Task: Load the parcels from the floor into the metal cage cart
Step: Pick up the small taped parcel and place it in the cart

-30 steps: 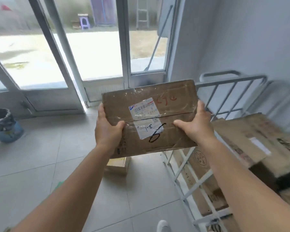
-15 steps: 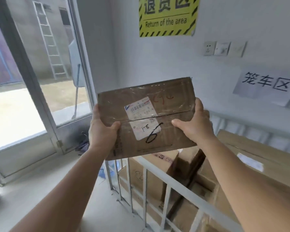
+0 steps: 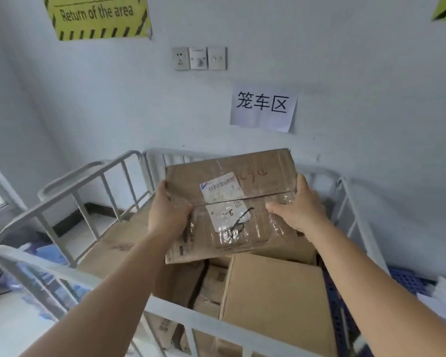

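A flat brown cardboard parcel [image 3: 265,181] with a white shipping label and clear tape hangs over the middle of the metal cage cart [image 3: 70,176]. My left hand [image 3: 166,213] grips its left edge, thumb on top. My right hand [image 3: 298,206] grips its right edge the same way. The parcel tilts slightly toward me, above several cardboard boxes packed inside the cart, the nearest a plain one [image 3: 276,300]. The cart's grey railings surround the boxes on all sides.
The cart stands against a pale wall with a socket panel [image 3: 200,58], a yellow "Return of the area" sign [image 3: 98,16] and a white paper sign [image 3: 263,106]. Blue plastic crates [image 3: 407,279] sit right of the cart. Blue items lie on the floor at left.
My view has swung right from the glass doors to the cart. Both hands have carried the parcel over the railing and lowered it above the boxes.
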Motion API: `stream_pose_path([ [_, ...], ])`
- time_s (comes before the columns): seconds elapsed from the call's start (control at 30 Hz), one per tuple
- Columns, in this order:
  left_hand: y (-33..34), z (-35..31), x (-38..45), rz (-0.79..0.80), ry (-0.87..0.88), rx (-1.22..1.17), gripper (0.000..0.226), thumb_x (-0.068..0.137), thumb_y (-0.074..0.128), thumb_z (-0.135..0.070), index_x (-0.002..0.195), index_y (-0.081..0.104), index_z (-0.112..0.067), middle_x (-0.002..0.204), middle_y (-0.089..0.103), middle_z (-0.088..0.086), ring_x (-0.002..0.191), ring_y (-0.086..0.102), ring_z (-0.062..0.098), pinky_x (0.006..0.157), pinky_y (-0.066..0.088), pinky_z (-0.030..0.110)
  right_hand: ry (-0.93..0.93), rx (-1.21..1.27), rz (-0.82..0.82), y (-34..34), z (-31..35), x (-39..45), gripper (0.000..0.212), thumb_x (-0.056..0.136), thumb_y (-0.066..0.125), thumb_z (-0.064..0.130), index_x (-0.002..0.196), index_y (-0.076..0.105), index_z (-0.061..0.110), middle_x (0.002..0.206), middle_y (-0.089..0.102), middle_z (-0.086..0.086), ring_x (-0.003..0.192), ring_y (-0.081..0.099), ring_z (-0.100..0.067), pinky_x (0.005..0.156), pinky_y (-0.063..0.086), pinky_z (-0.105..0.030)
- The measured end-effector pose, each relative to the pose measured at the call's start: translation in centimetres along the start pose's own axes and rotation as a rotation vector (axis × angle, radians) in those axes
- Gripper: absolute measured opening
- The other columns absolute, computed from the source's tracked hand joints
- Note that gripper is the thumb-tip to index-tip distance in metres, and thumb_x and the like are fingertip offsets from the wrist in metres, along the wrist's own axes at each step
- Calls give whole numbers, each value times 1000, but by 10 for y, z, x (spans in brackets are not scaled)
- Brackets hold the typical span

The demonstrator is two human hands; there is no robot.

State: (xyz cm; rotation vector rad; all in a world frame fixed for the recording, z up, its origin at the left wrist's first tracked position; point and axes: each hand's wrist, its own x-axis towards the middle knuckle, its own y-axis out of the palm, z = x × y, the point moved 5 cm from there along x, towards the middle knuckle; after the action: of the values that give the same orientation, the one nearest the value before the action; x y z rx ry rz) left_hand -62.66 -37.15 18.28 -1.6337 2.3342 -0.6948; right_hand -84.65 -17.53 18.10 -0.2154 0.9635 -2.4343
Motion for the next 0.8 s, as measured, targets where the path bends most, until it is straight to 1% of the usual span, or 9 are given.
stream_pose_path([
  [0.07,41,5,1,65,-47,40,78,88,66,-18,150,19,-27,137,49,7,102,56,25,73,47,34,70,-14,49,-2,-35,15,112,76,75,51,155,-2,33,157,23,-10,139,33,-37,109,37,-50],
  [0.2,115,29,-1,179,-141,154,80,89,63,-20,152,14,-22,145,40,8,113,52,28,64,43,25,185,-67,156,10,-103,40,114,80,73,48,155,-10,29,160,15,-12,143,27,-35,114,31,-50],
  [0.23,131,36,-2,204,-166,179,81,88,63,-20,152,14,-21,145,40,9,115,52,29,66,45,26,214,-86,180,15,-119,47,114,80,73,49,155,-11,28,161,15,-11,144,27,-34,114,31,-50],
  [0.3,162,51,-4,253,-216,209,84,84,66,-21,152,16,-20,142,42,10,116,53,29,80,49,33,273,-132,224,27,-152,60,114,81,71,51,155,-12,27,160,15,-12,142,29,-35,111,34,-49],
  [0.37,187,66,-8,309,-265,231,89,80,69,-22,151,16,-19,137,44,9,110,55,27,83,49,36,326,-182,268,38,-180,70,112,82,67,54,155,-14,27,160,15,-12,140,32,-37,108,39,-48],
  [0.43,211,81,-12,355,-306,256,86,79,69,-18,149,19,-17,135,45,7,100,54,22,77,47,32,370,-219,302,50,-206,80,109,84,64,55,154,-16,28,161,14,-12,139,33,-38,107,40,-49],
  [0.53,237,100,-16,397,-354,272,86,78,69,-18,149,20,-18,136,46,5,104,55,22,76,48,31,408,-244,333,64,-234,91,106,86,62,53,153,-16,31,160,16,-11,139,32,-40,108,38,-53],
  [0.67,263,115,-17,402,-368,289,86,79,69,-14,150,21,-21,137,46,2,95,51,17,59,40,22,440,-253,370,77,-259,103,105,86,64,50,153,-15,33,159,19,-12,138,33,-40,108,37,-53],
  [0.8,276,130,-21,408,-406,337,85,80,69,-14,150,21,-20,143,43,2,120,51,22,81,44,28,461,-273,396,86,-276,105,102,88,62,48,154,-15,33,159,20,-11,137,35,-40,106,39,-52],
])
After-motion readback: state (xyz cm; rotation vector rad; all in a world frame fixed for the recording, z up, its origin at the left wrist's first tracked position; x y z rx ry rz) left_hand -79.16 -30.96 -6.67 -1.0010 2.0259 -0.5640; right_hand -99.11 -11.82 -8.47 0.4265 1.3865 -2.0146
